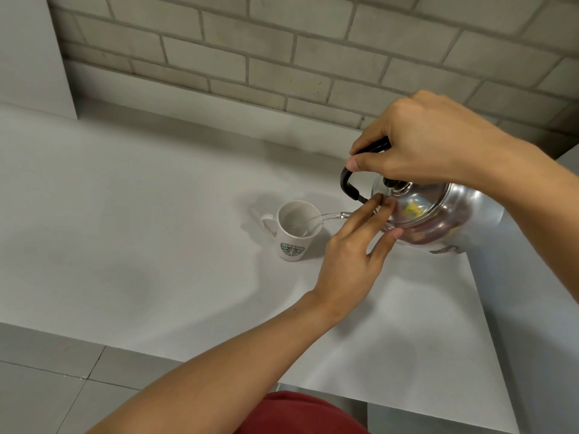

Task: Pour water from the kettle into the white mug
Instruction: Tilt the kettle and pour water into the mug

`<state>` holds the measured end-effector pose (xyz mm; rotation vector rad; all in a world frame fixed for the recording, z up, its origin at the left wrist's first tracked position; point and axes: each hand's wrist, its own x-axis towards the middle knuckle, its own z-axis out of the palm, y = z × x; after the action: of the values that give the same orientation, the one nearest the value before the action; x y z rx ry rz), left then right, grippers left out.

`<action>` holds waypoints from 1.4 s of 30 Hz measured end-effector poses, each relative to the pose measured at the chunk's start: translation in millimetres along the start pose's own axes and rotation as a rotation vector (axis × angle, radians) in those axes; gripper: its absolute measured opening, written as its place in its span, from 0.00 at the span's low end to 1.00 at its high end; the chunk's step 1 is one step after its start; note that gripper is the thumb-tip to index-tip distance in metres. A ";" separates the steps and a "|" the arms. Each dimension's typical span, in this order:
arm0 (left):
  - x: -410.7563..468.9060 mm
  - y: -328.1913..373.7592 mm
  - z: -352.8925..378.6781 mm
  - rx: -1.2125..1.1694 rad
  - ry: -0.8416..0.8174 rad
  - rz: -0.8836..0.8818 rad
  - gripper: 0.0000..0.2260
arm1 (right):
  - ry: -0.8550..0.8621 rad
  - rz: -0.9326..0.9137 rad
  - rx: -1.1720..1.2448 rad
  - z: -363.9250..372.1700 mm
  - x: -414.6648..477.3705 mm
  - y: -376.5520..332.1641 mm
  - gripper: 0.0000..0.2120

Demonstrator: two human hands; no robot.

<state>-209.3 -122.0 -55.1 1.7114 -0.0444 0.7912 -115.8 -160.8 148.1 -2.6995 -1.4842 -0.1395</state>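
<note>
Kettle, shiny steel, is tipped toward the white mug and held off the grey counter. My right hand is wrapped closed round the black handle on top. My left hand has fingers extended, fingertips pressing the lid rim, thumb under the body; it grips nothing. A thin stream of water arcs from the spout into the mug, which stands upright just left of the kettle, part filled. I'd judge the kettle heavy with water, rigid, slick metal, possibly hot, so lift by the handle only. The lid looks loose, hence the fingers. Mug is ceramic, breakable, light enough to shift if bumped.
</note>
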 end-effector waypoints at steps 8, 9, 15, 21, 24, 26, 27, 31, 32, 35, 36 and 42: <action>1.1 0.3 -0.1 -0.016 -0.003 -0.016 0.19 | 0.011 -0.006 -0.017 -0.8 3.0 -1.6 0.09; 1.4 0.2 -0.2 -0.018 -0.002 -0.014 0.19 | 0.009 -0.003 -0.020 -1.5 3.3 -1.6 0.09; 3.2 -1.2 -1.7 -0.025 -0.010 -0.016 0.19 | -0.010 0.000 -0.045 -3.9 5.3 -4.9 0.10; 4.3 -0.4 -3.4 -0.017 -0.009 -0.022 0.19 | -0.041 0.020 -0.045 -6.5 5.8 -10.2 0.10; 2.9 1.3 -3.4 -0.012 -0.009 -0.012 0.19 | -0.037 0.025 -0.052 -7.9 4.8 -11.6 0.11; 1.6 2.3 -4.3 -0.004 -0.006 -0.003 0.19 | -0.032 0.024 -0.052 -7.6 3.7 -12.7 0.11; 0.9 2.3 -5.0 -0.003 -0.004 0.001 0.19 | -0.030 0.026 -0.051 -7.0 3.2 -13.2 0.11; -1.6 1.6 -7.9 -0.020 0.000 0.003 0.19 | -0.031 0.018 -0.062 -5.7 2.4 -16.1 0.11; -1.8 1.9 -8.6 -0.024 0.000 -0.001 0.19 | -0.028 0.013 -0.072 -5.6 3.0 -16.6 0.11; -2.7 3.6 -10.6 -0.029 -0.006 -0.003 0.19 | -0.009 0.001 -0.088 -4.4 3.0 -15.4 0.11; -2.8 4.2 -11.9 -0.024 -0.012 0.001 0.19 | 0.000 0.000 -0.081 -3.6 1.9 -14.2 0.11; -1.4 9.8 -24.0 0.080 -0.102 -0.004 0.18 | 0.071 0.052 -0.008 5.1 -13.9 -4.5 0.12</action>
<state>-226.0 -104.5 -45.6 1.8267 -0.0799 0.7101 -126.7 -169.5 141.6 -2.7061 -1.3960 -0.2366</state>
